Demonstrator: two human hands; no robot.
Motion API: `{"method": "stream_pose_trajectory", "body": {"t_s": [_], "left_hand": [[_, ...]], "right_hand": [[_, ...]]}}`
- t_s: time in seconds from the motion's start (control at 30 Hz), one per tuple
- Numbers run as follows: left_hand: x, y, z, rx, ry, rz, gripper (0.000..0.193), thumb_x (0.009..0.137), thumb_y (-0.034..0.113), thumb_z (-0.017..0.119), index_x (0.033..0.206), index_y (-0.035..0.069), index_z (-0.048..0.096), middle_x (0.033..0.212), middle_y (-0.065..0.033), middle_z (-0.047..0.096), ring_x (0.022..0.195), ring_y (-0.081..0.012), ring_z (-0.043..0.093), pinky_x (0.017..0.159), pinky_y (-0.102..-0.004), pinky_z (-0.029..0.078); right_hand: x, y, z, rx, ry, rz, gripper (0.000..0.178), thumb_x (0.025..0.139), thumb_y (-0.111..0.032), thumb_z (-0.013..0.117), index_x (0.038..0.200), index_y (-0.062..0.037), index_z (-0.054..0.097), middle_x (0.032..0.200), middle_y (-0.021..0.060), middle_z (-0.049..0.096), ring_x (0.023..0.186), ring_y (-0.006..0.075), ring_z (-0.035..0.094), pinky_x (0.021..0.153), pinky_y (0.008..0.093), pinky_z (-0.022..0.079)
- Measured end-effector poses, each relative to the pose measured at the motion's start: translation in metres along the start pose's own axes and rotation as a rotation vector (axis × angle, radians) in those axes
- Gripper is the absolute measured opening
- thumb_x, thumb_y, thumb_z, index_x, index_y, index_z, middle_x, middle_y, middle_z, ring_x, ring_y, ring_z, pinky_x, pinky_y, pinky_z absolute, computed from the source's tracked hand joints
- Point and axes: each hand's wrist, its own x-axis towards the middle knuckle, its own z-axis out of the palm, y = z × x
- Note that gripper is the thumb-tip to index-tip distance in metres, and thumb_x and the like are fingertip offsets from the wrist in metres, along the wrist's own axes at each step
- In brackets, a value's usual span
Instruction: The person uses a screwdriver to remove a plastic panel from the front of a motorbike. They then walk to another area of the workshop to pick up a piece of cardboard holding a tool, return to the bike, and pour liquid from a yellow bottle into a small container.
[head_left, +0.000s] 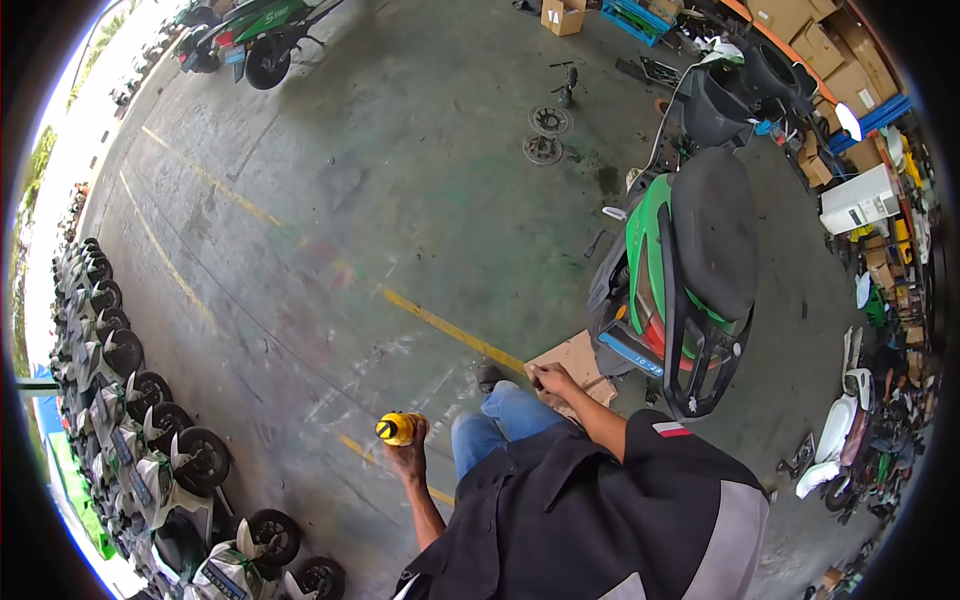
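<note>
My left hand (409,455) is closed around a yellow cylindrical thing with a dark end (398,429). It is held out over the floor to the left of my knees, and its exact kind cannot be made out. My right hand (551,379) is curled above a flattened piece of cardboard (572,360) on the floor. Whatever its fingers may hold is too small to see. Just to the right of that hand stands a green and black scooter (650,250), its rear end and rack towards me.
Parked motorbikes (150,420) line the left side. Brake discs (550,121) lie on the floor ahead. Another green motorbike (265,40) stands at the far left. Shelves with cardboard boxes (835,65), a white box (860,200) and loose scooter parts (840,430) fill the right.
</note>
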Motion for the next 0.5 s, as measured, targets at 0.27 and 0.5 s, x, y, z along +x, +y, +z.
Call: {"method": "stream_pose_trajectory", "body": {"t_s": [0.27,0.5], "left_hand": [[0.192,0.184,0.156,0.045,-0.483,0.106,0.057,0.071,0.024,0.089,0.114,0.003,0.059,0.105,-0.009,0.066,0.101,-0.0228,0.064,0.09,-0.0382,0.051],[0.302,0.299,0.343,0.189,-0.886,0.846,0.078,0.068,0.038,0.087,0.132,0.009,0.054,0.14,-0.0128,0.05,0.135,-0.0394,0.037,0.113,-0.0534,0.029]], "right_hand": [[0.007,-0.331,-0.05,-0.186,-0.107,-0.828,0.081,0.081,-0.029,0.079,0.148,-0.0105,0.038,0.137,0.0154,0.051,0.128,0.0299,0.05,0.107,0.044,0.041],[0.121,-0.413,-0.121,0.226,0.208,-0.829,0.078,0.071,-0.026,0.086,0.134,-0.0058,0.045,0.131,0.0148,0.055,0.124,0.0302,0.054,0.102,0.0426,0.046]]}}
